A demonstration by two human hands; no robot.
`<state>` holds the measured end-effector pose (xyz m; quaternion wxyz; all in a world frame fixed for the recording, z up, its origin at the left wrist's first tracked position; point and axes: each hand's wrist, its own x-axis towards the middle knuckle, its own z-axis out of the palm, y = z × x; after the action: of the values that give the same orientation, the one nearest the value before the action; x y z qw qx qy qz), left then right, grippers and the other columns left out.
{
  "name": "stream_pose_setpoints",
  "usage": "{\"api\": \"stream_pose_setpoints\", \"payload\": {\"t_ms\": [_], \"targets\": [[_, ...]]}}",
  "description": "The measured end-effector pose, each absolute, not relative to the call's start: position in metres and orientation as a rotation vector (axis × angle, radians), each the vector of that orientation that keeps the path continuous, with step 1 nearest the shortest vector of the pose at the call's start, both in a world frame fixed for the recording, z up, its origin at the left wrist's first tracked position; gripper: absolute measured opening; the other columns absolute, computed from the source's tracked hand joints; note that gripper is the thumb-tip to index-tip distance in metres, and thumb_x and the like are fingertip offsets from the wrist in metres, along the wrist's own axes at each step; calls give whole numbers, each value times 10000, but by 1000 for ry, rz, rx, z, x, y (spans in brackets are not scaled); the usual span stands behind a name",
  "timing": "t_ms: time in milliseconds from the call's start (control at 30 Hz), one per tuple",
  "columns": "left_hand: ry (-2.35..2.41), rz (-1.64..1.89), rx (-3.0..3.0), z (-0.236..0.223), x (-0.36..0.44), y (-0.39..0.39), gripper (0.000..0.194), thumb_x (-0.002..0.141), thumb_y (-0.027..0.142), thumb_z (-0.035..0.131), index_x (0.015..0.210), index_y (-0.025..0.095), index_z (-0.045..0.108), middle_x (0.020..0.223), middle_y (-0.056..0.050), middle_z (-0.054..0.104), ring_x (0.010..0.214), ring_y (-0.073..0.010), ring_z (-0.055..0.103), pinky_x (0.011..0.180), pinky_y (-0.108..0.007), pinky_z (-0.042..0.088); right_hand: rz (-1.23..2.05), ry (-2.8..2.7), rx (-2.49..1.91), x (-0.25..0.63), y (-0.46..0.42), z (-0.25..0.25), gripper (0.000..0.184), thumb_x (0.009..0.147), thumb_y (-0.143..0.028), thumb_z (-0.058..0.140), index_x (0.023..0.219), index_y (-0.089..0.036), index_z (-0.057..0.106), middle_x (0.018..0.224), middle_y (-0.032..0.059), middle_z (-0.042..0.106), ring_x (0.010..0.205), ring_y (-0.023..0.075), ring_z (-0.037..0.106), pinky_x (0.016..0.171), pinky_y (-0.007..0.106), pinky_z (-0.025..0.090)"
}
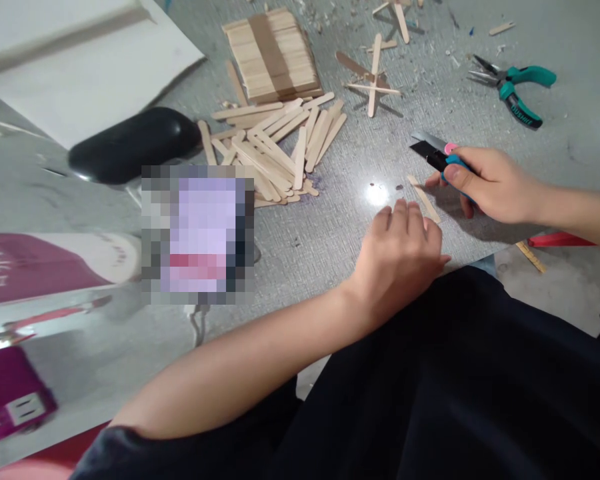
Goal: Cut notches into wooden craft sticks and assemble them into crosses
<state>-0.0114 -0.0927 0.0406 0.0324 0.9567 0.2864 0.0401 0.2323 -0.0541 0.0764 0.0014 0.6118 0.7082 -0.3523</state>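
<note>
My right hand (500,183) is closed around a utility knife (443,163) with a blue and black handle, its dark blade pointing left, just above the table. Right behind it shows a silver blade-like piece with a pink end (450,148); whether it lies on the table or is held too, I cannot tell. One thin wooden craft stick (424,199) lies on the table between my hands. Beside its near end, my left hand (400,247) rests palm down at the table edge, fingers bent and slightly apart, with nothing visible in it. Small dark bits lie near its fingertips.
Loose craft sticks (275,147) are heaped in front of a banded bundle of sticks (275,57). Beyond my hands stand crossed stick pieces (374,87) and teal-handled pliers (517,90). At left are a black case (133,143), a blurred-out device (205,230) and a purple box (13,393).
</note>
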Motion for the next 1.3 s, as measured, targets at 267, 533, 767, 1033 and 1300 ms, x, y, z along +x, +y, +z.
{"api": "stream_pose_setpoints", "payload": {"t_ms": [267, 533, 767, 1033, 1300], "targets": [[1000, -62, 2772, 45, -5, -93, 760, 1109, 521, 807, 1718, 85, 680, 1503, -325, 807, 1214, -460, 810, 950, -559, 657, -1485, 2105, 1912, 226, -46, 74, 471, 1263, -629, 416, 1276, -280, 731, 754, -19, 709, 731, 226, 679, 812, 376, 528], [1083, 37, 2653, 20, -12, -101, 1152, 985, 682, 964, 1945, 334, 429, 2029, -264, 356, 1859, -656, 356, 1429, -876, 387, -826, 2147, 1872, 236, -50, 94, 362, 1237, -520, 466, 1164, -251, 697, 970, 109, 780, 880, 296, 684, 808, 410, 426], [1071, 14, 2621, 17, -9, -98, 1171, 989, 684, 971, 1956, 320, 419, 2029, -285, 303, 1874, -614, 338, 1462, -825, 417, -639, 1989, 1657, 242, -74, 95, 424, 1217, -492, 435, 1352, -205, 716, 889, 101, 739, 708, 279, 567, 683, 387, 294], [1054, -6, 2643, 20, -8, -98, 1177, 994, 694, 964, 1956, 287, 423, 1992, -333, 338, 1844, -641, 368, 1433, -829, 452, -541, 1993, 1621, 234, -74, 96, 453, 1234, -448, 427, 1409, -164, 734, 946, 151, 790, 757, 309, 654, 672, 393, 277], [1049, -27, 2597, 21, -6, -96, 1160, 1008, 641, 960, 1965, 291, 406, 2015, -291, 298, 1866, -629, 330, 1458, -850, 403, -487, 1973, 1583, 227, -74, 98, 469, 1242, -436, 410, 1453, -160, 725, 1028, 170, 846, 834, 331, 742, 674, 386, 283]]}}
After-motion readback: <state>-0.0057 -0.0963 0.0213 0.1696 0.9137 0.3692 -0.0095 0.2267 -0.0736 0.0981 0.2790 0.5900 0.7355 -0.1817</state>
